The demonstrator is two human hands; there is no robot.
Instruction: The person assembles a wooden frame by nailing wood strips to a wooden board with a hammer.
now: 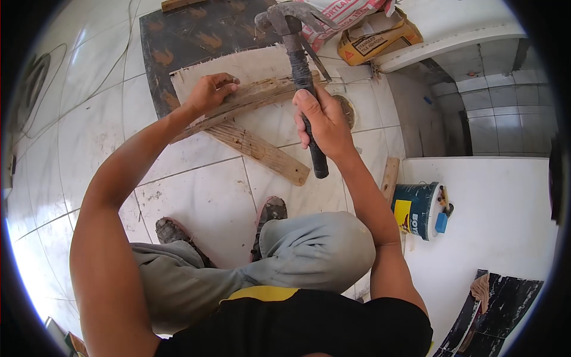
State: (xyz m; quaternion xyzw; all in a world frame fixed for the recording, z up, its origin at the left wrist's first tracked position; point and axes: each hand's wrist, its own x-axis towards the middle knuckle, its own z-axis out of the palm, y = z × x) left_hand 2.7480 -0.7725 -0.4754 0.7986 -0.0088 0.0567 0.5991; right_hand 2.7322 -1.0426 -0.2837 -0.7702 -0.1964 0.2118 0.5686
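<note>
My right hand point(323, 122) is wrapped round the dark, taped handle of a claw hammer point(297, 59), its head raised at the top centre. At the upper left of centre, my left hand point(214, 92) rests by a rough wooden plank point(262, 92), thumb and fingertips pinched together. What those fingers hold, if anything, is too small to make out. A pale board point(238, 64) lies behind the plank. Under the plank a second wooden piece point(259, 152) runs diagonally across the tiled floor.
Beyond the boards lie a dark patterned sheet point(202, 33), a cement bag point(342, 16) and a cardboard box point(380, 38). A green bucket point(413, 209) stands at the right, near a wood strip point(389, 178). Black marble-like pieces point(502, 309) are at the lower right.
</note>
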